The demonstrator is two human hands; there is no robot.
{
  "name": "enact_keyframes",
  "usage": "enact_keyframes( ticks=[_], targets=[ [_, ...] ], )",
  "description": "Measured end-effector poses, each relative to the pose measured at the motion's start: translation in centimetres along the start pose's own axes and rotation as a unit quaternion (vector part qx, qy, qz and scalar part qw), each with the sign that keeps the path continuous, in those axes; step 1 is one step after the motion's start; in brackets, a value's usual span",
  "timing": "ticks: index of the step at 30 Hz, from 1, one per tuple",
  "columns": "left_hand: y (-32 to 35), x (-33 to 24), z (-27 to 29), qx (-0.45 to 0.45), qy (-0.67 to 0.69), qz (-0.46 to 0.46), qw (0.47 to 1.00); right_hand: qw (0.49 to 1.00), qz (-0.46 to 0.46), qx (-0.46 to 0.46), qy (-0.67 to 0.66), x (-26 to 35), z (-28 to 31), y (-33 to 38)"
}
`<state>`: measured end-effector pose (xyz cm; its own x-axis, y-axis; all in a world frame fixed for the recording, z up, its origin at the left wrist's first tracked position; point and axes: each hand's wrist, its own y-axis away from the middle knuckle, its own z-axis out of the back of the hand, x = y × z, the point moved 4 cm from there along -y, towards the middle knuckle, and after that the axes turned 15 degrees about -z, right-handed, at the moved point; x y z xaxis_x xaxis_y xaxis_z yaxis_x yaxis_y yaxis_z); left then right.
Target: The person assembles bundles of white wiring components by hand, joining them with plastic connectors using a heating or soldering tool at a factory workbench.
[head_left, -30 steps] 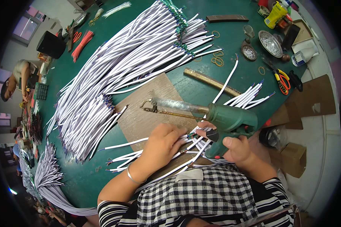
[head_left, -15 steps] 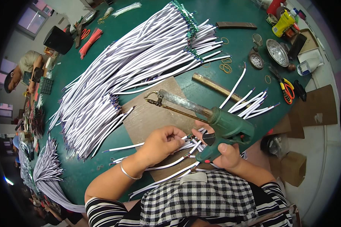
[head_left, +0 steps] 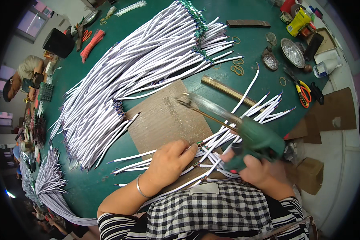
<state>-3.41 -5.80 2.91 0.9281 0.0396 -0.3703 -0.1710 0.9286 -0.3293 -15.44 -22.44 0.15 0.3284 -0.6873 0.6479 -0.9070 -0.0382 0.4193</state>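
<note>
My right hand (head_left: 257, 172) grips a green soldering gun (head_left: 260, 140), both blurred by motion. The gun's long metal shaft and thin bent tip point up and left over a brown board (head_left: 164, 116). My left hand (head_left: 172, 160) is closed over a white cable (head_left: 136, 155), palm down, its thumb and fingertips pressed together. Right by those fingertips is a small green circuit piece (head_left: 200, 143), where cable ends meet. Several more white cables (head_left: 224, 136) cross beneath and beside both hands, some with bare coloured wire ends.
A large pile of white cables (head_left: 128, 68) covers the green table's left and middle. A brass-coloured bar (head_left: 228, 91) lies beyond the board. On the right are cutting pliers (head_left: 303, 94), a metal dish (head_left: 293, 53) and a yellow bottle (head_left: 299, 24). Another person (head_left: 26, 76) sits far left.
The soldering gun has swung right and down with my right hand, away from the cable joint. My left hand has shifted slightly, its fingers now lower over the cables.
</note>
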Motion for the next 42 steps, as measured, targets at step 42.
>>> enact_keyframes(
  ticks=[42],
  targets=[
    [-0.2, 0.4, 0.3, 0.049, -0.021, -0.077, 0.996, 0.781, 0.084, -0.161, 0.598, 2.8, -0.4, 7.7]
  ],
)
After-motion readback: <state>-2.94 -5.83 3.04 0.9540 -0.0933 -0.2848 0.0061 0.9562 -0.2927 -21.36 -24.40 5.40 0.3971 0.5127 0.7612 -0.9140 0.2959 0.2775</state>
